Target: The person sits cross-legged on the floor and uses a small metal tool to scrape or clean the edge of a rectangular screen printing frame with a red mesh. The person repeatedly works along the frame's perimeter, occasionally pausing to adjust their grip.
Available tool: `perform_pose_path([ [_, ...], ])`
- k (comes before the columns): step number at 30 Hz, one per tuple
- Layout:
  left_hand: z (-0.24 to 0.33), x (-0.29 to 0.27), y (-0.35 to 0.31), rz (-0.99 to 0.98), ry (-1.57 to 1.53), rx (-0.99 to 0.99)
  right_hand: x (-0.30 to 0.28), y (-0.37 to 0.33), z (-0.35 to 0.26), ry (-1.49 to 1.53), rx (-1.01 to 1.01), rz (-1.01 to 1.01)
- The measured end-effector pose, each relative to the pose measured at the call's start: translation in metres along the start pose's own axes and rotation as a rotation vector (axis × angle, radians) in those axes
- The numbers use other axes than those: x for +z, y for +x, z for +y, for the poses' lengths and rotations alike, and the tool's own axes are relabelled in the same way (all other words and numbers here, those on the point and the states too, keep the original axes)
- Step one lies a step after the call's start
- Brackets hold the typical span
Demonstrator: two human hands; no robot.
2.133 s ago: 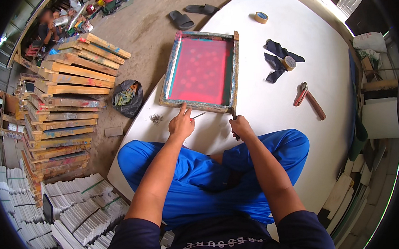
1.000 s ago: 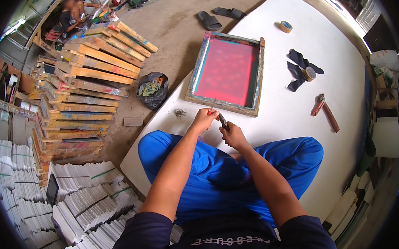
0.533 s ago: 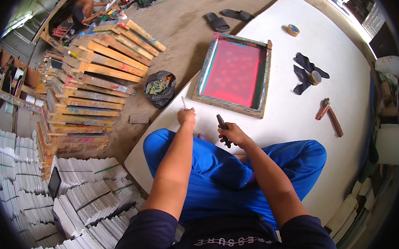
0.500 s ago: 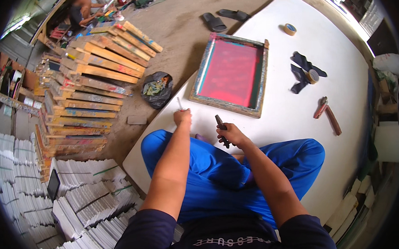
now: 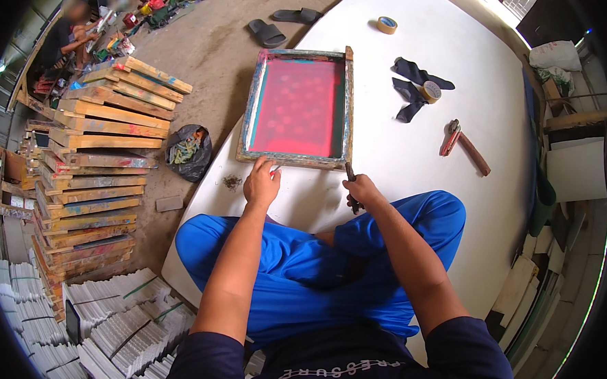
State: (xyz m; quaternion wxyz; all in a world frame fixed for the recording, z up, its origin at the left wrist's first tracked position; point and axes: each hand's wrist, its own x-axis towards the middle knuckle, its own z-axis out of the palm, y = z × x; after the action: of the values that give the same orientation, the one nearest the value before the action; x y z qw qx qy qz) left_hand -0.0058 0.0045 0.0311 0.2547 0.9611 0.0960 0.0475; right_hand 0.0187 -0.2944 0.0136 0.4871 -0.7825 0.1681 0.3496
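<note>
A screen-printing frame point(image 5: 299, 107) with pink-red mesh lies in front of me on the white board point(image 5: 387, 206). At its near edge is my left hand point(image 5: 261, 183), fingers closed round a thin screwdriver point(image 5: 275, 168), mostly hidden by the hand. My right hand point(image 5: 363, 190) is wrapped round dark pliers point(image 5: 350, 172), whose upper end is close to the frame's near right corner. A small heap of dark bits point(image 5: 232, 182) lies left of my left hand.
Tape rolls point(image 5: 387, 24), black cloth strips point(image 5: 408, 91) and a hammer point(image 5: 472, 153) beside red-handled pliers point(image 5: 450, 138) lie on the board. Leftward are stacked wooden frames point(image 5: 103, 166), a black bag point(image 5: 190, 153) and white stacks point(image 5: 128, 315). Another person point(image 5: 69, 37) sits far left.
My left hand has moved forward to the frame's near edge with the screwdriver. My right hand, still holding the pliers, has come close to the frame's near right corner. The view has shifted right.
</note>
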Motion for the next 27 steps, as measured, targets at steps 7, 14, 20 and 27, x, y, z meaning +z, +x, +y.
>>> perform_pose_path([
  [7,0.004,0.004,-0.002,-0.128,0.003,-0.024,-0.006,0.01,0.001,0.07,0.033,-0.023],
  [14,0.007,0.005,0.0,-0.132,-0.014,-0.061,-0.009,0.018,-0.013,0.087,0.086,-0.015],
  [20,0.007,0.006,0.002,-0.127,-0.015,-0.055,-0.014,0.009,-0.029,0.038,0.136,-0.007],
  [27,0.006,0.012,0.006,-0.108,-0.013,-0.06,0.0,0.001,0.0,0.059,0.051,0.007],
])
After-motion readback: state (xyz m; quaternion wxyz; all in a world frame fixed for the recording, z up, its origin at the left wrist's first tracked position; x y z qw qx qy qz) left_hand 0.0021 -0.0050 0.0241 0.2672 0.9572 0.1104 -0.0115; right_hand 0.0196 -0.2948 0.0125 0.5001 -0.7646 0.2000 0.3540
